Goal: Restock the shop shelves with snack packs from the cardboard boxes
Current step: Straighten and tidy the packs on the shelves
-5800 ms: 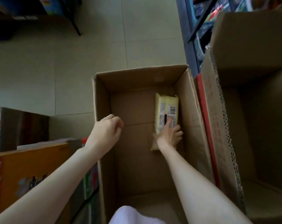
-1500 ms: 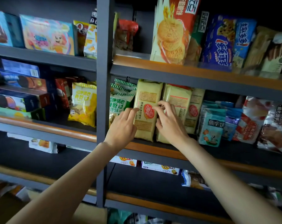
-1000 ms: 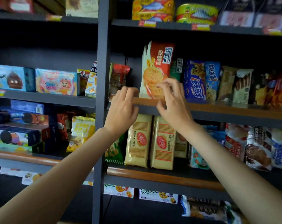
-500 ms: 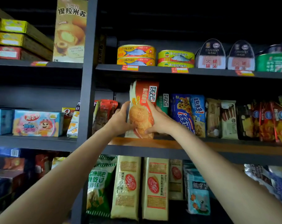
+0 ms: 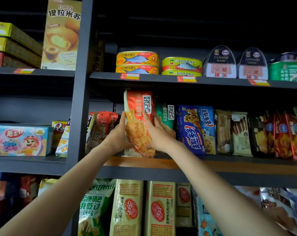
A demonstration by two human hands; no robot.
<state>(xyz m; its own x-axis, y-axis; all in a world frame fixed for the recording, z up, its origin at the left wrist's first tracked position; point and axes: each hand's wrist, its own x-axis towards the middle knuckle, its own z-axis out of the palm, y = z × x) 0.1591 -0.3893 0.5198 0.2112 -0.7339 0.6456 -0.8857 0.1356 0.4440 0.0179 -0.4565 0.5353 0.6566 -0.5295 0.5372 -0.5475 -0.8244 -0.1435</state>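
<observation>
Step in hand: seating the orange biscuit pack point(image 5: 138, 123) upright on the shelf point(image 5: 212, 165). Left hand point(image 5: 118, 138) and right hand point(image 5: 157, 136) grip its sides. Next: release once stable.

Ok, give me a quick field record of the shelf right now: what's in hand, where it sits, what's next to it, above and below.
held item: orange biscuit pack, upright, base on the shelf
left hand: grips the pack's left edge
right hand: grips the pack's right side
shelf: wood-edged shelf in the right bay
right neighbours: green biscuit pack, then blue cookie pack
left neighbour: red snack bag
shelf above: fish tins, canned ham
shelf below: cream cracker packs
</observation>
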